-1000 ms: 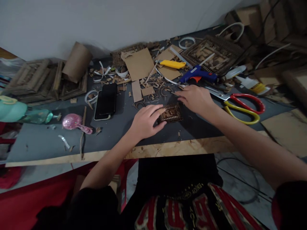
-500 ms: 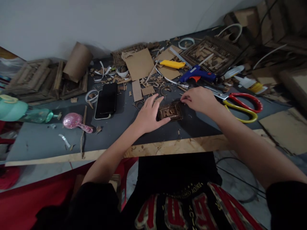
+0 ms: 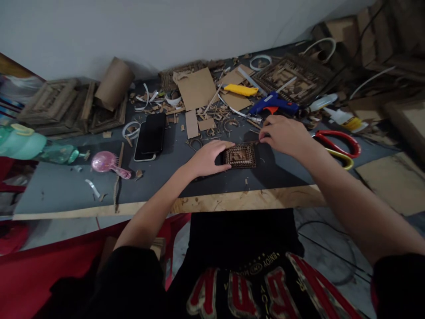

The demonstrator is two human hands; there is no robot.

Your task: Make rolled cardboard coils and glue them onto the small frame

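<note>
Hands (image 3: 210,158) at small brown frame (image 3: 239,156), blue glue gun (image 3: 275,104) beyond, yellow cutter (image 3: 241,90)

Small frame (image 3: 239,156): rough, ridged, matt, cardboard-like. Phone screen (image 3: 155,130): smooth, glossy. Hairbrush (image 3: 103,161): shiny plastic. Tabletop (image 3: 66,190): matt.

Grey wall (image 3: 166,35), pale floor (image 3: 332,263)

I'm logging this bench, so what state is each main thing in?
Small brown piece: lying flat
Left hand: around the piece's left end
Right hand: fingertips together near the piece; grip unclear
Black phone: screen dark
Scissors: partly hidden
Glue gun: on its side
Yellow cutter: lying down
Cardboard tube: tilted
</note>
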